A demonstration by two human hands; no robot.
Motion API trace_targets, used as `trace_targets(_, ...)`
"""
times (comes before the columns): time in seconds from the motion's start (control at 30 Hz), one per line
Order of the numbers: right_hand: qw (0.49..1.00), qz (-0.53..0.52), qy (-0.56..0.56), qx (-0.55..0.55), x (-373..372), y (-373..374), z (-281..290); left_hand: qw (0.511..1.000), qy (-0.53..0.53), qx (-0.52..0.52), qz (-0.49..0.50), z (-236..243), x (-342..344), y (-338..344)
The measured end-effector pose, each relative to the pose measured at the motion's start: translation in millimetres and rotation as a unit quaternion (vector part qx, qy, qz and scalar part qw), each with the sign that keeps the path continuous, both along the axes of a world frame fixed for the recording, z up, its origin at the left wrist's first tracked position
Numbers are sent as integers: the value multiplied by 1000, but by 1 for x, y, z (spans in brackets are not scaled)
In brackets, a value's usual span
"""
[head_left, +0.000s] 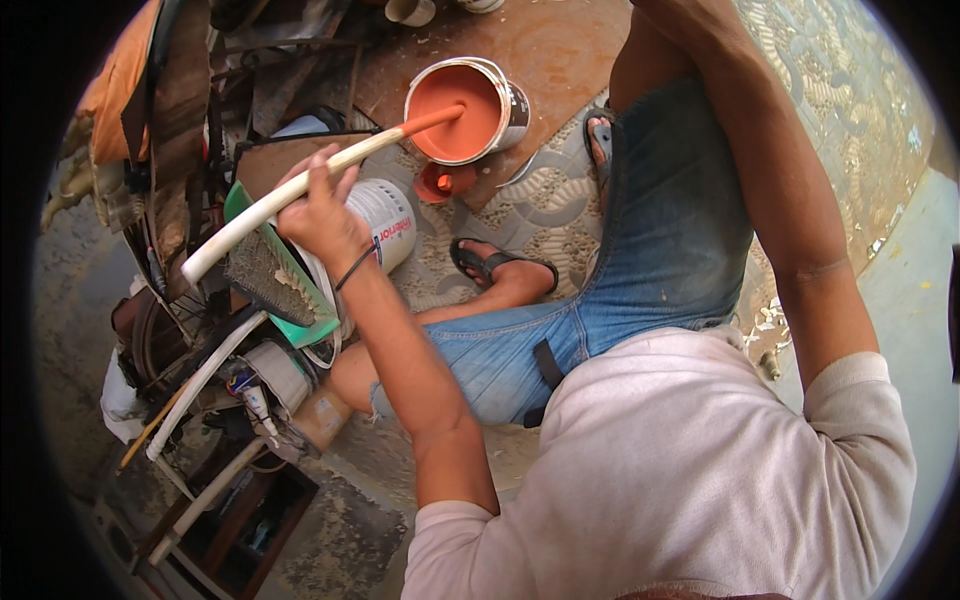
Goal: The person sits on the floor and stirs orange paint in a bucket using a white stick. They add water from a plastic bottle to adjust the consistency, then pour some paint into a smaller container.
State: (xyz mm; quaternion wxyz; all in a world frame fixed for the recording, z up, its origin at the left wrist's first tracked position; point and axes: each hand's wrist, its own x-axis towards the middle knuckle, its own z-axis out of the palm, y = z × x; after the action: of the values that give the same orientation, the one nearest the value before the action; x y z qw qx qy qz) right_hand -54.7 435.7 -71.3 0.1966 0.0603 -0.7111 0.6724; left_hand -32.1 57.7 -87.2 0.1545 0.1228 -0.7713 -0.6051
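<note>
The patterned floor [545,205] fills the middle of the view, and the person sits low on it in denim shorts [640,270] and a pale shirt [690,470], one sandalled foot [497,268] set flat on the tiles. To the left stands a heap of clutter [200,330]: pipes, boards, a small white tub and a green-backed brush [275,280] with its bristles facing the camera.

An open paint can [462,108] stands on the floor ahead of the foot, filled with orange paint. Its lid [443,182], smeared orange, lies just beside it on the near side. A white bucket [385,222] lies on its side between the can and the brush, partly behind the left forearm.

The left hand [318,208] is closed around a long white stick [300,190], fingers wrapped over the top and thumb under, gripping it about midway along. The stick runs on a slant from lower left to upper right; its far end is coated orange and dips into the paint in the can, while its bare near end points back toward the clutter.

The right arm [790,200] stretches up along the right side, and its hand is cut off by the top edge, so its grip cannot be told. How deep the stick reaches under the paint is hidden. The items in the clutter are hard to tell apart.
</note>
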Motion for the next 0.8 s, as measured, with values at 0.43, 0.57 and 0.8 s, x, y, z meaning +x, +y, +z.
trace_targets(0.43,999,-5,-16,38,-2,-9,0,999,-42,28,12,-98,-15,2)
trace_targets(0.57,1000,8,-22,-12,-4,-10,-7,998,-57,-12,-31,-91,-18,18)
trace_targets(0.8,998,-22,-58,20,-3,-18,0,993,-31,95,-63,-101,-27,50)
